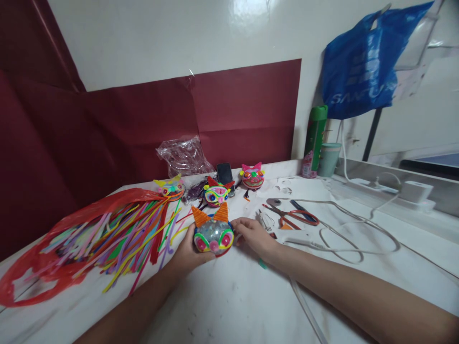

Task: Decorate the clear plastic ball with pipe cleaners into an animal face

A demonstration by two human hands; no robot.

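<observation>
A round craft animal head (214, 234) with orange ears, green-ringed pink eyes and a pink nose is in front of me, its top grey and shiny. My left hand (187, 251) is wrapped round its left side, thumb along the lower front. My right hand (253, 235) is at its right side, fingers curled against the edge; what the fingertips pinch, if anything, is hidden. Just behind stand a craft head with red ears (216, 193), a pink-eared one (252, 176) and a yellow-eared one (169, 186).
Colourful pipe cleaners (122, 239) lie on a red plastic bag (27, 286) at left. Scissors (292, 215), a glue gun (304, 242) and its looping cable are at right. A phone (224, 173), a green can (316, 138) and a cup (329, 160) stand behind.
</observation>
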